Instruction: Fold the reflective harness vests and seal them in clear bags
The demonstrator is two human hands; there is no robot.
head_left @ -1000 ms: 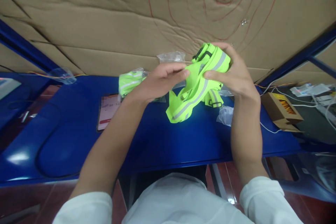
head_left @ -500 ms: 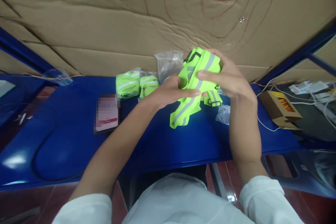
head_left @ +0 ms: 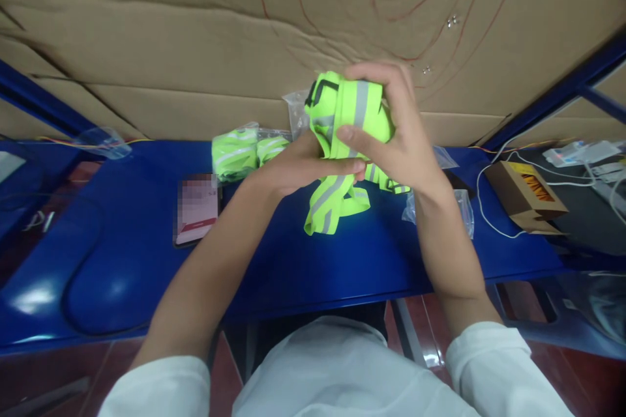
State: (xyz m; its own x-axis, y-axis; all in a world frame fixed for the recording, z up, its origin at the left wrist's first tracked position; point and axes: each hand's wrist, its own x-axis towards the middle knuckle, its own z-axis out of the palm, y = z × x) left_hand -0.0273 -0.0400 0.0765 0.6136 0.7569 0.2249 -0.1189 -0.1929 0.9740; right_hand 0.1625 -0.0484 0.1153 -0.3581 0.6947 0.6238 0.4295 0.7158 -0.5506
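Between my two hands is a bundled neon-yellow reflective strap harness [head_left: 359, 107] with grey stripes and black buckles, held above the table. My left hand [head_left: 306, 159] grips its lower left part, thumb across the front and fingers mostly hidden behind. My right hand [head_left: 391, 120] is wrapped round the right side, thumb pressed on the front and fingers over the top. A loop of the strap and a buckled end hang below. Two more neon bundles in clear plastic bags [head_left: 235, 153] lie to the left of my hands.
The blue table [head_left: 293, 260] carries a phone or tablet [head_left: 196, 212] at left. Clear plastic bags [head_left: 463, 212] lie at right, near an open cardboard box [head_left: 528, 195] and white cables. A clear plastic cup [head_left: 110, 143] lies at the back left. Cardboard [head_left: 195, 45] walls the back.
Both hands have moved slightly left with the harness, and the bundle has turned more upright. My right hand has shifted higher over its top. A strap loop now shows below, and more plastic at right.
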